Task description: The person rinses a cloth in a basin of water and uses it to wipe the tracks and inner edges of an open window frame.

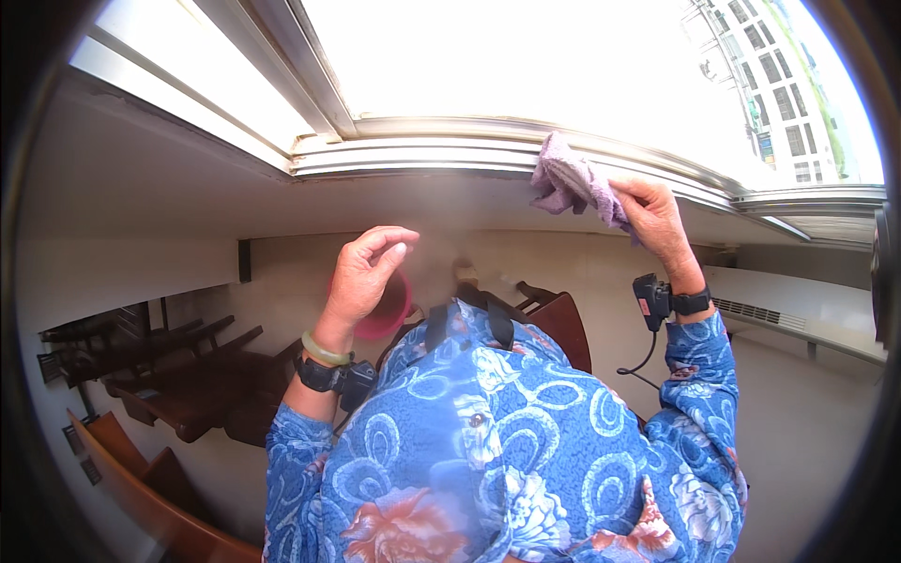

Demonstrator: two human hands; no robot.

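My right hand point(652, 218) is closed on a crumpled purple cloth point(572, 180), pinched between thumb and fingers. The cloth lies over the metal window track point(422, 155) and hangs past its inner edge. To the left, my left hand point(366, 269) is raised below the track, apart from it. Its fingers are loosely bent with the thumb a little away from them, and nothing is in it. Partly hidden under that hand stands a pink-red bucket point(399, 305) on the floor.
A sliding window frame point(328, 103) rises at the far left, with bright glare beyond. Dark chairs point(197, 375) and a curved orange-brown wooden piece point(150, 497) stand at left. A dark brown seat point(563, 328) is close by my body. A white unit with a vent point(779, 319) runs along the right.
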